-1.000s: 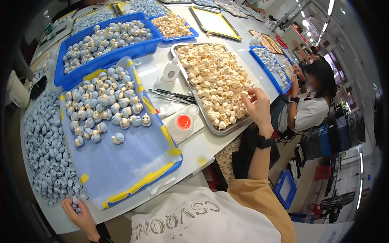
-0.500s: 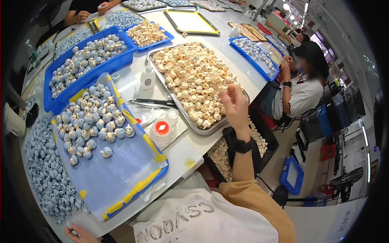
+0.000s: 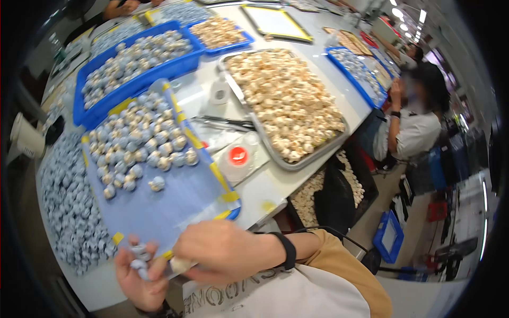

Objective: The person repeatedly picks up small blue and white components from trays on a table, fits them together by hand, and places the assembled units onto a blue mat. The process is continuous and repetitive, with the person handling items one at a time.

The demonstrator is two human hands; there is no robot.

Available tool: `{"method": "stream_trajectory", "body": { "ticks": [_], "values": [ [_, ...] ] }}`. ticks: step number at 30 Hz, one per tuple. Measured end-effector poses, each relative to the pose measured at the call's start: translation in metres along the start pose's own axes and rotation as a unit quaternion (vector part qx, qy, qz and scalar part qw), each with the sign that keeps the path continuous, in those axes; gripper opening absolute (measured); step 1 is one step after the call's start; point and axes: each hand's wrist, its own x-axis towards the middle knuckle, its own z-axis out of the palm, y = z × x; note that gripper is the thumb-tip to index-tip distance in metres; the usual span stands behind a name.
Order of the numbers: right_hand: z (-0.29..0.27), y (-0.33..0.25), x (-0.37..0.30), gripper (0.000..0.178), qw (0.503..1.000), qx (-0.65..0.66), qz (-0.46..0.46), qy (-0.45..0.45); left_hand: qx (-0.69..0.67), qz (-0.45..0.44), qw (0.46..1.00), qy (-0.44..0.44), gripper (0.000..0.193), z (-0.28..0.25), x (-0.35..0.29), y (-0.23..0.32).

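Note:
My left hand (image 3: 142, 286), low near the table's front edge, has its fingers curled around small light-blue hollow pieces (image 3: 140, 267). Close beside it, my right hand (image 3: 222, 252) pinches a small cream piece (image 3: 182, 265), partly hidden by fingers and blurred. Just beyond both hands is a blue tray (image 3: 164, 212) lined with film and yellow tape, with many blue-and-cream assembled pieces (image 3: 138, 132) at its far end. A loose heap of light-blue pieces (image 3: 71, 206) covers the table to the left. The metal tray (image 3: 318, 152) at the right is full of cream pieces (image 3: 286, 100).
A deep blue bin (image 3: 175, 70) of assembled pieces stands behind. Between the trays are a white bottle (image 3: 219, 92), tweezers (image 3: 228, 123) and a tub with a red centre (image 3: 237, 158). A black box of cream pieces (image 3: 307, 204) sits below the table edge. A co-worker (image 3: 416, 127) sits at right.
My right hand has come from the metal tray down to my left hand, bringing a cream piece. My left hand has moved up and right, further into view. The whole view has shifted slightly.

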Motion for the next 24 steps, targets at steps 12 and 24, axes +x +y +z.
{"method": "stream_trajectory", "body": {
  "ticks": [12, 24],
  "values": [
    [-0.005, 0.001, -0.004, 0.029, 0.994, -0.104, -0.042, 0.001, 0.42, 0.033, 0.905, -0.051, 0.018, 0.001, 0.013, -0.016],
    [-0.002, -0.005, -0.013, 0.033, 0.998, 0.052, 0.01, 0.028, 0.498, 0.064, 0.864, -0.028, 0.019, 0.007, 0.013, -0.018]
  ]
}}
